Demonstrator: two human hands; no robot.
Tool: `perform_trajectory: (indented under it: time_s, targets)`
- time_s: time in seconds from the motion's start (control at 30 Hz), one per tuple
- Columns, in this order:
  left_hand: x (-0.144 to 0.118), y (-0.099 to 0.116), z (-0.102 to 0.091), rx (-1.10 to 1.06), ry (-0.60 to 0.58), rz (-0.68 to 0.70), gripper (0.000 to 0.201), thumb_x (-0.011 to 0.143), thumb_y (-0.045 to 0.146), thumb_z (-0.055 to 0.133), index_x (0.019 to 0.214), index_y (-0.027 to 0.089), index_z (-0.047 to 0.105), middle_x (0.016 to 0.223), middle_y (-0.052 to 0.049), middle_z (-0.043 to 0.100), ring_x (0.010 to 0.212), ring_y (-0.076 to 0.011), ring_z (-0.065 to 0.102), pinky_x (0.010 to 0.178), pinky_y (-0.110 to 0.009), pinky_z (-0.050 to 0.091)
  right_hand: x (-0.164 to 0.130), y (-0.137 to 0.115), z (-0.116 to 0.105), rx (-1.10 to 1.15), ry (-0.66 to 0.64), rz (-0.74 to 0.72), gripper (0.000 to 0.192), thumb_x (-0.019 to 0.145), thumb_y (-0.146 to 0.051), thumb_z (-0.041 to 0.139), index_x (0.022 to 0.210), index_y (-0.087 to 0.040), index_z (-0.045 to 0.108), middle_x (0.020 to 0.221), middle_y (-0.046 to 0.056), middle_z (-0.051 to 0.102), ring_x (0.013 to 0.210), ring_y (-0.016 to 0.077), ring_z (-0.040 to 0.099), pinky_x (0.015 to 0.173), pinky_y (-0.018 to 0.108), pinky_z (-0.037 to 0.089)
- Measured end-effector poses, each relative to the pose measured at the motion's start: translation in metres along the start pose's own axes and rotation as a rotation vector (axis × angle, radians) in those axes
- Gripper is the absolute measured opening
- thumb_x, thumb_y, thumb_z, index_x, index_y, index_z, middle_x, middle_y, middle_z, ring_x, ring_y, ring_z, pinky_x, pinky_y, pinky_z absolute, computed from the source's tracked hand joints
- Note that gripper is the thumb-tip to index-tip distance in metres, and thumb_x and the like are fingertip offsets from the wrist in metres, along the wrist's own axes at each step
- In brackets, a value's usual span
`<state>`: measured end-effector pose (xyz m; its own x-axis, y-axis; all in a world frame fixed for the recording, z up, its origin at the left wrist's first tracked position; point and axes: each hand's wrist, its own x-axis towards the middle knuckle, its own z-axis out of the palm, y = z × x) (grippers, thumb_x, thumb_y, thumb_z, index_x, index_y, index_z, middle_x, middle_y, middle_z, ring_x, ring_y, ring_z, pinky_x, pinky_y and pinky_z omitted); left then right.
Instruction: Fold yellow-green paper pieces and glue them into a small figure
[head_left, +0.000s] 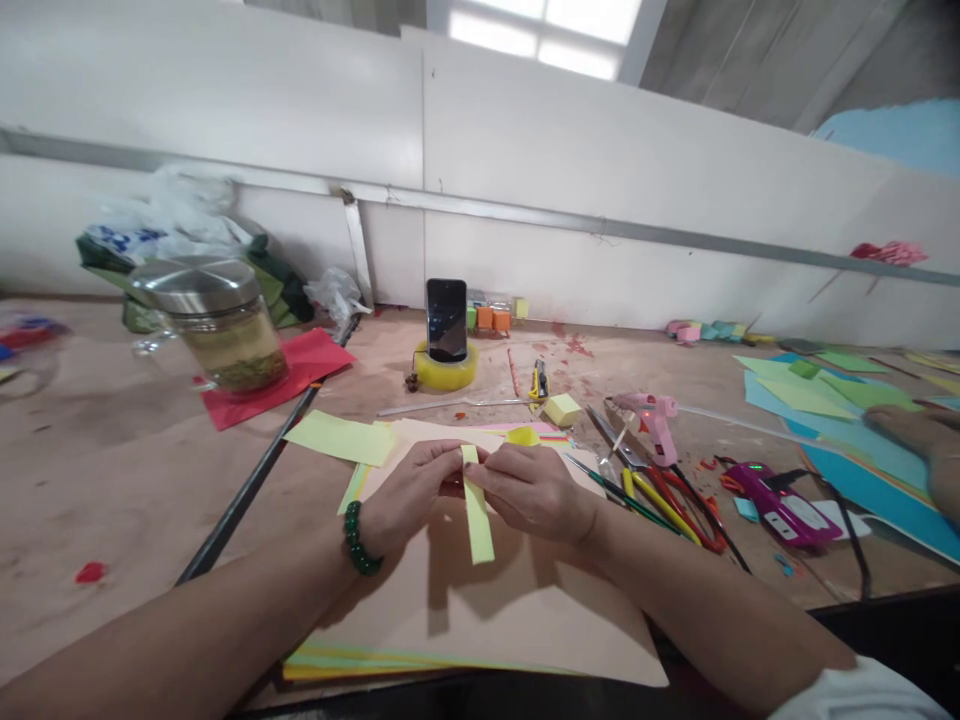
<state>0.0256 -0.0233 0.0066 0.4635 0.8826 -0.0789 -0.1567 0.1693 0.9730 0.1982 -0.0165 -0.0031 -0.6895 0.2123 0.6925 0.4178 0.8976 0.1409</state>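
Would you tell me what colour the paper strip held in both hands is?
Light yellow-green; the strip shows best in the head view.

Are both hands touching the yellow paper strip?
Touching. The head view shows the left hand and right hand both pinching the strip's top end between their fingertips.

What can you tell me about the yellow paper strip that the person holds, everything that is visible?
The yellow paper strip is narrow, long and pale yellow-green, and it looks like thin craft paper. It hangs nearly upright, with its lower end free above the beige sheet on the table. Its upper end is pinched between the fingertips of the left hand and the right hand, which meet there. The top seems folded or bent at the fingers, but the fingers hide the detail. Nothing else touches it.
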Motion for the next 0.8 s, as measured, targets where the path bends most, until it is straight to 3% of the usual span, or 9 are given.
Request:
perform_trajectory:
  time_s: [0.27, 0.37, 0.47, 0.6, 0.8]
  targets:
    - [0.0020, -0.0035, -0.0044, -0.080, -0.006, 0.039, 0.020, 0.069, 0.033, 0.065, 0.075, 0.015, 0.070, 0.074, -0.006, 0.069, 0.071, -0.0177, 0.061, 0.071, -0.029, 0.049, 0.0031, 0.0025, -0.0014, -0.128, -0.040, -0.030, 0.025, 0.091, -0.010, 0.043, 0.080, -0.017, 0.064, 0.064, 0.003, 0.059, 0.057, 0.0129, 0.050, 0.051, 0.026, 0.040]
    - [0.0015, -0.0021, -0.0040, 0.012, 0.006, 0.089, 0.023, 0.071, 0.037, 0.066, 0.079, 0.015, 0.069, 0.074, -0.004, 0.068, 0.072, -0.0172, 0.060, 0.074, -0.030, 0.049, 0.0040, 0.0036, -0.0021, -0.040, -0.003, -0.017, 0.022, 0.085, -0.009, 0.042, 0.086, -0.016, 0.063, 0.071, 0.005, 0.062, 0.063, 0.0149, 0.055, 0.054, 0.026, 0.044]
    - [0.0004, -0.0018, -0.0033, 0.222, 0.048, 0.204, 0.025, 0.078, 0.040, 0.059, 0.076, 0.016, 0.068, 0.075, -0.004, 0.067, 0.072, -0.0175, 0.059, 0.074, -0.031, 0.048, 0.0047, 0.0048, -0.0010, 0.178, 0.083, 0.137, 0.021, 0.083, -0.011, 0.045, 0.097, -0.016, 0.061, 0.079, 0.006, 0.064, 0.065, 0.0135, 0.058, 0.056, 0.024, 0.048]
    - [-0.0011, -0.0049, -0.0018, 0.477, 0.062, 0.337, 0.026, 0.083, 0.035, 0.050, 0.072, 0.017, 0.065, 0.073, -0.003, 0.065, 0.073, -0.0185, 0.056, 0.071, -0.030, 0.047, 0.0058, 0.0046, 0.0030, 0.331, 0.152, 0.385, 0.004, 0.087, -0.019, 0.058, 0.087, -0.017, 0.062, 0.074, 0.002, 0.060, 0.058, 0.0095, 0.055, 0.053, 0.020, 0.046]
    - [-0.0024, -0.0065, -0.0021, 0.440, 0.032, 0.200, 0.030, 0.082, 0.040, 0.050, 0.068, 0.016, 0.061, 0.066, -0.004, 0.061, 0.064, -0.0164, 0.054, 0.059, -0.026, 0.044, 0.0076, 0.0008, 0.0027, 0.493, 0.166, 0.500, 0.018, 0.089, -0.023, 0.057, 0.072, -0.019, 0.058, 0.065, 0.000, 0.056, 0.061, 0.0109, 0.052, 0.053, 0.021, 0.042]
